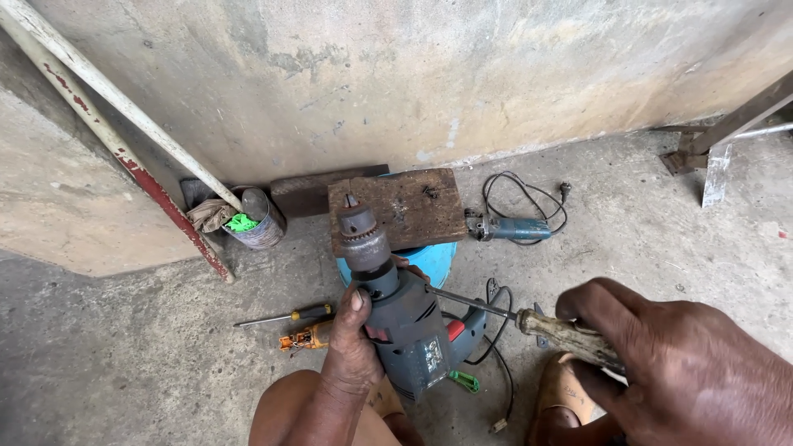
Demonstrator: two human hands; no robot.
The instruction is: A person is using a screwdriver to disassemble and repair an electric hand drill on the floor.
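A rough, stained concrete wall (pixel 396 74) fills the upper part of the view and meets a grey concrete floor (pixel 124 355), dusty and scuffed. A white pole (pixel 124 103) and a rust-red one lean in the left corner. A metal frame (pixel 727 128) stands at the far right.

Near the wall a worn wooden board (pixel 405 206) rests on a blue round container (pixel 434 260). Left of it stands a dented tin can (pixel 258 219) with a rag and green scraps. Right of the board lies a blue angle grinder (pixel 504 229) with its black cord coiled behind it.

The grey-blue electric drill (pixel 405 318) is held over the person's lap, chuck pointing up toward the board. The left hand (pixel 351 347) has its grip clenched round the drill's body, thumb lying up along the side. The right hand (pixel 661 355) has its grip closed on the worn pale handle of a screwdriver (pixel 512 318), whose shaft reaches left to touch the drill's housing.

On the floor left of the drill lie a yellow-handled screwdriver (pixel 285 316) and a small orange tool (pixel 301 337).
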